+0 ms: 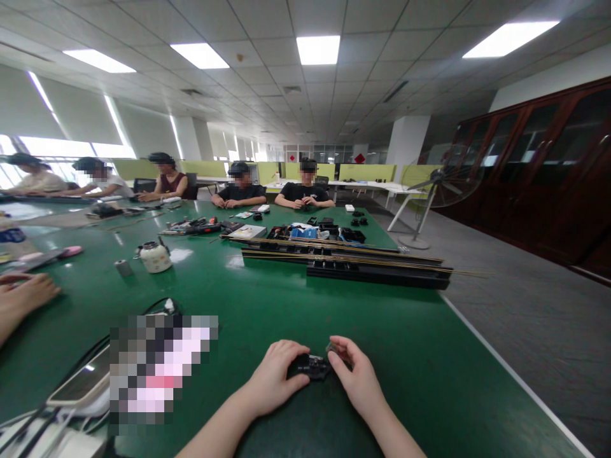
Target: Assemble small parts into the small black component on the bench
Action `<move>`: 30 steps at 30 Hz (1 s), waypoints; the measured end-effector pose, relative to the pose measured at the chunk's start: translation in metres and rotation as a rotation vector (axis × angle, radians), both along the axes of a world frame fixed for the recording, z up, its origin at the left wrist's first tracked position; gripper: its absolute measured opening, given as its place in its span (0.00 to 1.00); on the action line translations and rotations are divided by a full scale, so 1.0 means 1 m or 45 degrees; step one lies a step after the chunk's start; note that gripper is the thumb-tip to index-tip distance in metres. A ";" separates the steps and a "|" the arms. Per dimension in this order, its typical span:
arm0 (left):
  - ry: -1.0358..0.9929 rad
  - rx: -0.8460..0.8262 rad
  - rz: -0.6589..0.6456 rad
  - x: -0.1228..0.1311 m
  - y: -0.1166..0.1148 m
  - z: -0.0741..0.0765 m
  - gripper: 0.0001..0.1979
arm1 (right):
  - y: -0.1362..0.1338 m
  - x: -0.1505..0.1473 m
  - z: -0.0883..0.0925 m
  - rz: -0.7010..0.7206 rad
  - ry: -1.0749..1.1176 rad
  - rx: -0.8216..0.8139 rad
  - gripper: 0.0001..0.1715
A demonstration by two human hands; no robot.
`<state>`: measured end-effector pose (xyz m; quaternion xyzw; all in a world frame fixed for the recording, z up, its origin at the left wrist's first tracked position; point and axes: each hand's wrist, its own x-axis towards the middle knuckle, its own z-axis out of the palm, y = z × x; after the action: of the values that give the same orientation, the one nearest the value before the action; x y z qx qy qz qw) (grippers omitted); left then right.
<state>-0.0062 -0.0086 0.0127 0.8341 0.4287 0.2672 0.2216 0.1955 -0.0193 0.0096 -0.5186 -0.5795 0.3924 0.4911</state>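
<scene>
Black component (314,367) held at the green bench's (405,337) near end, inward of the right edge.
Left hand (277,376): thumb and fingers closed on component's left end. Right hand (357,376): thumb and fingertips pinching a small dull piece (332,347), just beside component's right end. Black rails (377,275) lie farther off, reaching the right edge.
</scene>
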 end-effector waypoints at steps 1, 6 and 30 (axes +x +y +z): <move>0.002 0.000 -0.001 0.000 0.000 0.000 0.19 | 0.001 0.000 0.000 -0.002 0.019 -0.010 0.19; -0.004 -0.006 -0.002 -0.001 0.001 -0.001 0.19 | 0.003 0.000 0.003 -0.046 0.138 -0.026 0.22; 0.006 -0.001 -0.009 -0.001 0.000 0.001 0.19 | 0.007 0.004 0.004 -0.214 0.497 -0.136 0.26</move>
<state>-0.0070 -0.0086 0.0138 0.8362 0.4263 0.2640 0.2220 0.1993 -0.0124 0.0132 -0.5046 -0.4065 0.4731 0.5970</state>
